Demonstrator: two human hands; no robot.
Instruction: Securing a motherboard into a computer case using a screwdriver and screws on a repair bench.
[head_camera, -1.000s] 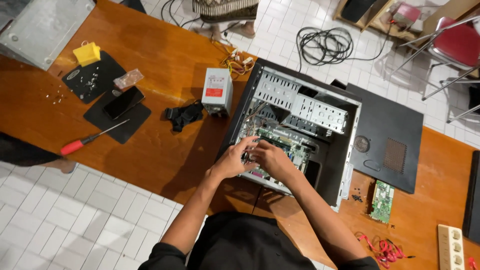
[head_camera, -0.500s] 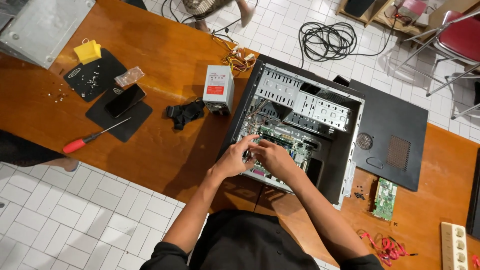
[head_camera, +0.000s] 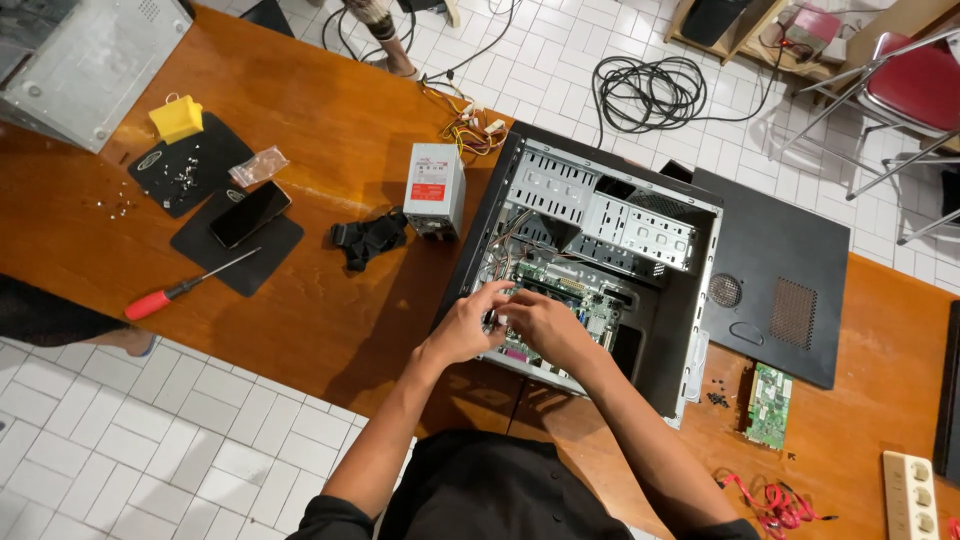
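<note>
- Both hands are placed inside the open computer case (head_camera: 600, 270), which lies on its side on the wooden tabletop (head_camera: 320, 300) with its side panel off.
- The left hand (head_camera: 465, 325) and the right hand (head_camera: 540, 325) meet over the near end of the green motherboard (head_camera: 590, 300), close together and almost touching.
- The fingers of both hands are curled inward over something small on the board; whether either grip is closed on a part cannot be told, since the fingertips are hidden behind the knuckles.
- The step in hand is judged to be fine work on the board itself, at a connector or a fastening near its lower edge.
- The next move is judged to call for small, steady finger pressure rather than reach, with care taken around the loose wires inside the case.
- A red-handled screwdriver (head_camera: 185, 288) lies well apart to the left, untouched, beside a black mat carrying a phone (head_camera: 249, 214).
- A grey power supply (head_camera: 434, 188) stands just beside the case, its cable bundle trailing behind it.
- The black side panel (head_camera: 780, 270) and a green expansion card (head_camera: 767, 405) lie to the right of the case.
</note>
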